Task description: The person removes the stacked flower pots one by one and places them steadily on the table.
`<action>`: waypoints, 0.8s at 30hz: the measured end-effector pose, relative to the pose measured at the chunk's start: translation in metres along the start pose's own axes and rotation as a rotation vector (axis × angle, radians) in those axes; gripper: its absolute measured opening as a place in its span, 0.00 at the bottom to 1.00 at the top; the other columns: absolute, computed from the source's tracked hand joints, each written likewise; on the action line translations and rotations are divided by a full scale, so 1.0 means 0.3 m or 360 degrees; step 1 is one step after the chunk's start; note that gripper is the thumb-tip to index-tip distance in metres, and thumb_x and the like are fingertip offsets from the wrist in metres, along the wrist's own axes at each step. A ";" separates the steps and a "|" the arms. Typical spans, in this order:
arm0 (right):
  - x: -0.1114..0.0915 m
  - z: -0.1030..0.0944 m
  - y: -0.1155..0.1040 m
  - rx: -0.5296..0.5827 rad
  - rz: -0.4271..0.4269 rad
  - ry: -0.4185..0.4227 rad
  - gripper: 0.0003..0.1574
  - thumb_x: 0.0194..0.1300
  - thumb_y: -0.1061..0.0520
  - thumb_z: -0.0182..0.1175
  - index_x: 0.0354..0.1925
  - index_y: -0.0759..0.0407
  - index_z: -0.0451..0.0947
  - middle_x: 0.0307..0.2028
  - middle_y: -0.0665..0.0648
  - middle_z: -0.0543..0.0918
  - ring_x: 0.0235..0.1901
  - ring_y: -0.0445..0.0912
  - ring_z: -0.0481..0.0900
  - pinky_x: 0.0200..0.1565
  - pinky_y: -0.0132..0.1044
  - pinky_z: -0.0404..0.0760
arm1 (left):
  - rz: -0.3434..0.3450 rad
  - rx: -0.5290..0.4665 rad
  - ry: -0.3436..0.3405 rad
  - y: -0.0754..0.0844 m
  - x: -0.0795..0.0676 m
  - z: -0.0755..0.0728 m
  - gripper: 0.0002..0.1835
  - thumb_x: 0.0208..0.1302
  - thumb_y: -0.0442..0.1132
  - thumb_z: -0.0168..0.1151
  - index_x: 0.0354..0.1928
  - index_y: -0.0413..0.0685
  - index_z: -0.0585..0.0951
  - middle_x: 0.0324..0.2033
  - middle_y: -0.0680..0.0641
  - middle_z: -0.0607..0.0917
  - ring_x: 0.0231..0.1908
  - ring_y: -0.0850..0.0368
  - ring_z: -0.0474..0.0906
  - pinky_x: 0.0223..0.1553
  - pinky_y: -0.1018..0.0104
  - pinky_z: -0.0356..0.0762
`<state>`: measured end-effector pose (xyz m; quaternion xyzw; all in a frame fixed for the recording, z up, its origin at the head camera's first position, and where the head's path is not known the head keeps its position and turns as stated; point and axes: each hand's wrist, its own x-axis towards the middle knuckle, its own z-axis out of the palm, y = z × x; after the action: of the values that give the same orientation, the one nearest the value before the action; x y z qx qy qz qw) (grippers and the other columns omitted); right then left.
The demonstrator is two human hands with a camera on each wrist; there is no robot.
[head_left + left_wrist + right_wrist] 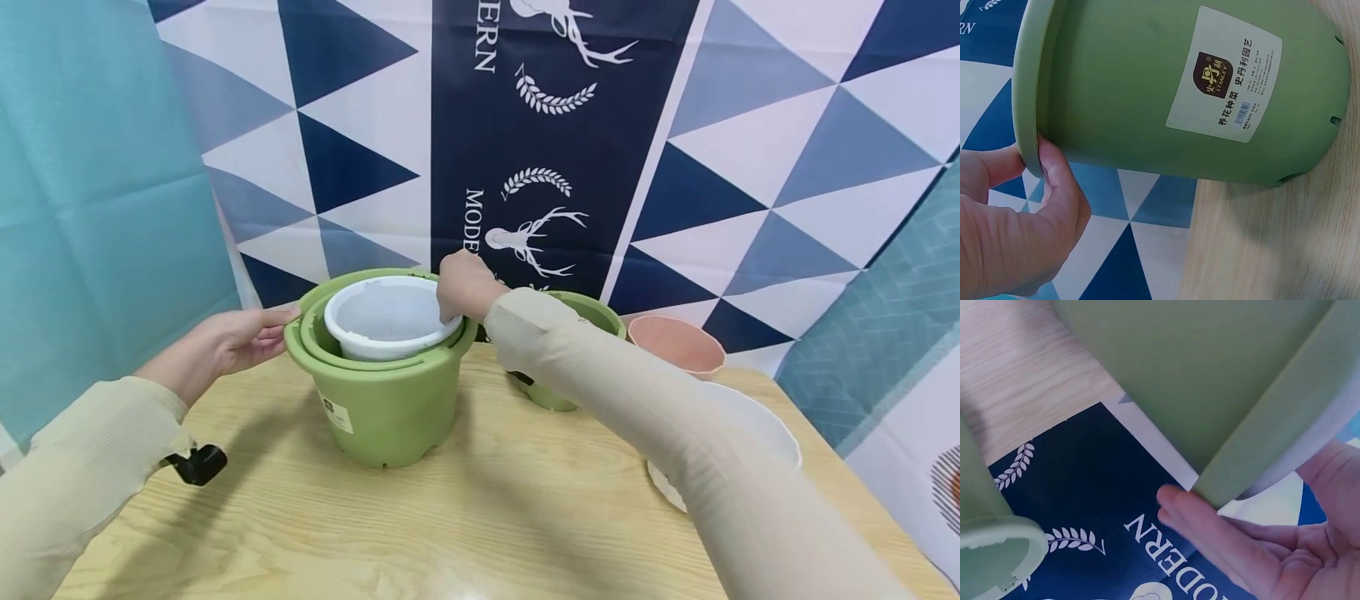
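A large green flower pot (397, 408) stands upright on the table, with a white label (1225, 75) on its side. Inside it sits a smaller green pot (318, 337), and in that one a white flower pot (382, 310). My left hand (243, 337) pinches the large pot's rim at the left, thumb and fingers on either side of it in the left wrist view. At the right side of the nested pots, my right hand (467, 287) holds the white pot's rim, its fingers outside against the green rim (1272, 419). The thumb tip is hidden in the right wrist view.
Behind my right forearm stands another green pot (592, 310). A pink pot (678, 343) and a white round container (757, 421) are further right on the wooden table (337, 533). Patterned cloth (360, 150) hangs along the back.
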<state>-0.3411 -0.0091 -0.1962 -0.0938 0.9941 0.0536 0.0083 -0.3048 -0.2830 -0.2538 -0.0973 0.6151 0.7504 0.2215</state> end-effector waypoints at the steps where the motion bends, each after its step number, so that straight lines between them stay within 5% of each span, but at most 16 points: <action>1: 0.000 -0.002 0.004 0.0008 -0.0002 -0.0007 0.24 0.53 0.52 0.69 0.46 0.64 0.78 0.48 0.60 0.78 0.37 0.46 0.77 0.35 0.34 0.85 | 0.0001 -0.0005 -0.0006 -0.001 -0.001 -0.002 0.10 0.70 0.38 0.55 0.48 0.51 0.66 0.30 0.53 0.80 0.32 0.68 0.80 0.40 0.82 0.83; 6: 0.007 -0.016 0.019 0.0011 -0.0038 -0.0075 0.23 0.55 0.53 0.66 0.45 0.65 0.76 0.48 0.61 0.79 0.36 0.47 0.84 0.31 0.32 0.87 | 0.0003 0.0006 -0.0013 0.000 0.003 -0.004 0.11 0.69 0.39 0.56 0.49 0.51 0.66 0.31 0.54 0.80 0.32 0.68 0.80 0.41 0.81 0.83; 14: 0.024 -0.033 0.034 0.0317 0.0060 -0.0281 0.19 0.57 0.56 0.63 0.44 0.66 0.75 0.43 0.62 0.81 0.33 0.50 0.89 0.33 0.32 0.89 | 0.0001 -0.0010 -0.0008 -0.011 -0.007 -0.012 0.10 0.70 0.38 0.54 0.49 0.50 0.66 0.30 0.54 0.81 0.32 0.68 0.80 0.40 0.81 0.83; 24: 0.025 -0.039 0.069 0.0471 0.0043 -0.0315 0.18 0.57 0.57 0.64 0.42 0.67 0.75 0.37 0.61 0.83 0.32 0.49 0.89 0.33 0.32 0.89 | 0.0027 -0.0020 0.0021 -0.012 -0.010 0.002 0.07 0.70 0.38 0.54 0.45 0.49 0.68 0.29 0.53 0.81 0.30 0.68 0.80 0.38 0.82 0.83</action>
<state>-0.3525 0.0086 -0.1826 -0.0725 0.9866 -0.0842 0.1191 -0.3004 -0.2826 -0.2558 -0.0984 0.6127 0.7554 0.2105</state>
